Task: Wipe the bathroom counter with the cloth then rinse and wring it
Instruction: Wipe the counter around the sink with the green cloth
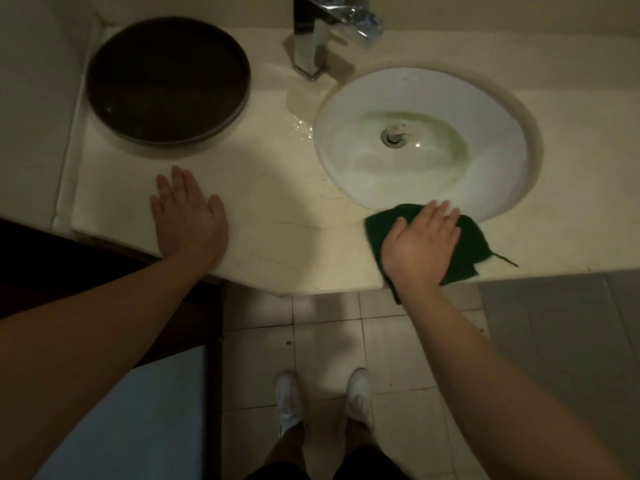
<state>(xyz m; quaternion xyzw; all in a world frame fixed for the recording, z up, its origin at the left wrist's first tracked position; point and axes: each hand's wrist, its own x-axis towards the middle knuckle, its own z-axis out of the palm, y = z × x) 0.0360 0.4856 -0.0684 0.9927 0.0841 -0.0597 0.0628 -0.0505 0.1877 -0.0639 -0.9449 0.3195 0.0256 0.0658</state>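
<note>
The right hand [420, 244] is lying flat, fingers spread, pressing down on the dark green cloth [464, 249], which is sitting on the front edge of the cream desk [277, 209] just below the rim of the white round sink [426, 143]. One corner of the cloth is hanging over the desk's front edge beneath the wrist, and a loose thread is trailing out to the right. The fingertips of that hand are reaching right up to the basin's near rim. Over on the other side, the left hand [188, 216] is resting palm down on bare desk, fingers together and extended, gripping nothing. Beyond it a dark round tray [168, 81] is sitting at the back left corner. A chrome faucet [322, 32] is standing behind the sink, and a small puddle of water [301, 124] is glinting on the desk between the faucet base and the basin. Greenish staining is showing around the drain [392, 136]. Down below, white shoes [323, 398] are standing on the tiled floor [346, 327].
</note>
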